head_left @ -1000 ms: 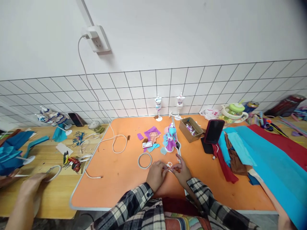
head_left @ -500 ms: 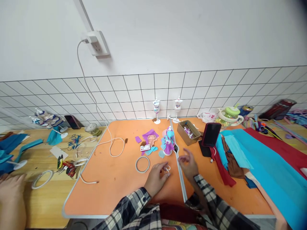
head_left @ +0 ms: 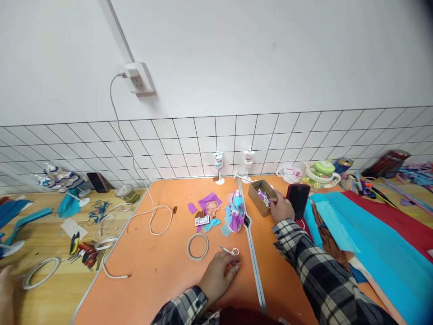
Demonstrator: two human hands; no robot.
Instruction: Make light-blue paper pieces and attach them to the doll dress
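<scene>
My left hand [head_left: 218,275] rests on the orange table [head_left: 158,289] with its fingers apart, just below small white-handled scissors [head_left: 233,251] that lie on the surface. My right hand [head_left: 281,206] is at the right edge of a small cardboard box [head_left: 259,205]; what its fingers hold, if anything, is hidden. White and purple pieces [head_left: 263,197] lie in the box. Left of the box stands a mini dress form [head_left: 236,212] in a blue and purple dress. Fabric scraps [head_left: 210,203], a small white label box [head_left: 202,220] and a tape ring [head_left: 198,246] are further left.
Two bare white mini dress forms [head_left: 219,166] stand by the tiled wall. A phone [head_left: 298,198] is upright beside my right hand, with blue cloth [head_left: 379,234] further right. A white cable [head_left: 154,212] crosses the left side. Another person's hand [head_left: 6,289] shows at far left.
My right hand has moved forward and right to the cardboard box. My left hand has let go of the scissors, which now lie on the table. The view has shifted slightly.
</scene>
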